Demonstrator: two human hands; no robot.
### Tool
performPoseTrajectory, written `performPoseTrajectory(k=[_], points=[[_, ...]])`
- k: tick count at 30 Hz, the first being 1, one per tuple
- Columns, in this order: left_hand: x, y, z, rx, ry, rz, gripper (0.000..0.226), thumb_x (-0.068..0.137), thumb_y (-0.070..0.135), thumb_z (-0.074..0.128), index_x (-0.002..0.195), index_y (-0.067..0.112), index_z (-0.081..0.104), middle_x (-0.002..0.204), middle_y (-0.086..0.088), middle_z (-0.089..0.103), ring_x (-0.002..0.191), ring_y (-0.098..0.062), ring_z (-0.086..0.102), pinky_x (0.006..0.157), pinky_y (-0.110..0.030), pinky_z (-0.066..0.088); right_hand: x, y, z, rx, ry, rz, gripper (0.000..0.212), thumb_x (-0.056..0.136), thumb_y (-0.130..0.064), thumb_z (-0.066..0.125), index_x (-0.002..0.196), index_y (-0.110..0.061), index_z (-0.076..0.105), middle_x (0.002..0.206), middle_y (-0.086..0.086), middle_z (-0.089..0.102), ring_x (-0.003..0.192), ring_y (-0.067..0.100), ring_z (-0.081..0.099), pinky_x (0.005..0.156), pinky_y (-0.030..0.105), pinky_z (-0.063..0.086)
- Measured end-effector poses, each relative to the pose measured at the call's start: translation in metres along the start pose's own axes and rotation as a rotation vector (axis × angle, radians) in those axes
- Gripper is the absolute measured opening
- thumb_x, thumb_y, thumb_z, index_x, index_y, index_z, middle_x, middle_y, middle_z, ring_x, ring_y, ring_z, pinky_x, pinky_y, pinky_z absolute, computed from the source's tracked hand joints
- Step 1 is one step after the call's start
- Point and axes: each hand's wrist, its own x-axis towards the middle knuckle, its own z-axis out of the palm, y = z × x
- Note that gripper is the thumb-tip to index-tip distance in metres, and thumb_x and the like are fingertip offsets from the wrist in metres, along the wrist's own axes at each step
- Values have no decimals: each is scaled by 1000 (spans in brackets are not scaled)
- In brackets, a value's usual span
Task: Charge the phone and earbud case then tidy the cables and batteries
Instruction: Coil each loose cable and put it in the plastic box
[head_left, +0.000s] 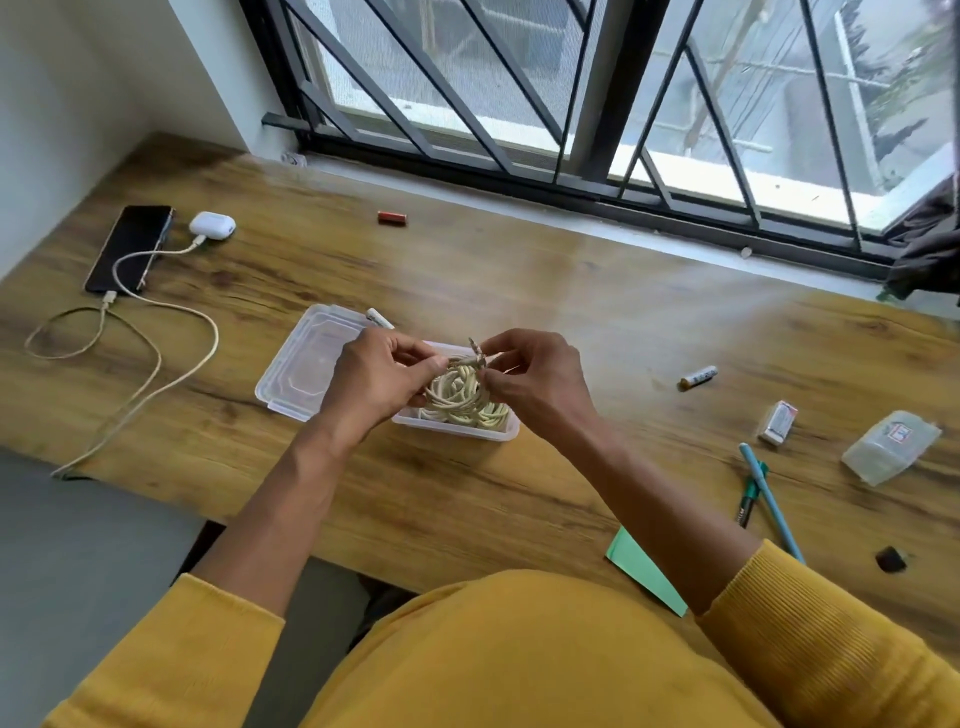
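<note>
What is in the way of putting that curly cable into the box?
Nothing visible. Both hands, left hand and right hand, hold the coiled cable right over the open plastic box. Its lid lies off to the side.

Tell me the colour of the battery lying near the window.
The battery is red with a gold-coloured end, seen in the head view.

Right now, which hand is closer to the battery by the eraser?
Probably the right hand: the battery lies on its side of the box, with nothing between them. Both hands hold the cable.
</note>
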Motion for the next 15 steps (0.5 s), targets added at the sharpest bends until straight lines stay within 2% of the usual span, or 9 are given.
performPoseTrajectory(k=[4, 8, 9, 11, 13, 15], points=[[0, -3, -1, 96, 20, 31, 8, 88, 21, 86, 95, 19, 84, 82, 0, 80, 67, -16, 78, 72, -43, 67, 4, 4, 7, -69, 19, -21, 21, 85, -6, 81, 103, -15, 82, 79, 5, 76, 70, 18, 75, 69, 40, 66], [-2, -2, -1, 202, 59, 51, 2, 88, 21, 85, 88, 23, 83, 77, 5, 79, 61, -10, 76, 72, -40, 67, 8, 1, 14, -114, 27, -42, 18, 87, -1, 76, 101, -11, 82, 72, -3, 70, 57, 1, 66, 56, 18, 57], [-3, -1, -1, 234, 66, 51, 4, 88, 22, 85, 85, 24, 82, 75, 7, 78, 59, -9, 75, 72, -38, 66, 9, 1, 16, -131, 30, -55, 18, 87, -1, 75, 101, -9, 83, 70, -5, 69, 53, 0, 64, 55, 17, 55], [-5, -2, -1, 298, 88, 62, 6, 88, 25, 84, 82, 25, 82, 73, 10, 76, 62, -8, 74, 74, -35, 64, 11, 1, 22, -172, 43, -89, 21, 87, -1, 73, 103, -9, 84, 74, -1, 73, 57, 5, 66, 60, 26, 58], [-8, 0, -1, 376, 119, 79, 6, 88, 29, 84, 83, 26, 83, 75, 13, 74, 69, -9, 71, 72, -32, 60, 12, 2, 27, -215, 43, -129, 23, 87, -2, 73, 106, -8, 84, 86, 8, 79, 70, 17, 72, 70, 36, 61], [-10, -1, 0, 441, 148, 93, 6, 90, 31, 82, 86, 26, 83, 74, 13, 69, 70, -10, 65, 68, -28, 51, 14, 4, 31, -289, 44, -184, 21, 88, -6, 75, 107, -9, 83, 90, 11, 78, 77, 22, 71, 74, 38, 59]])
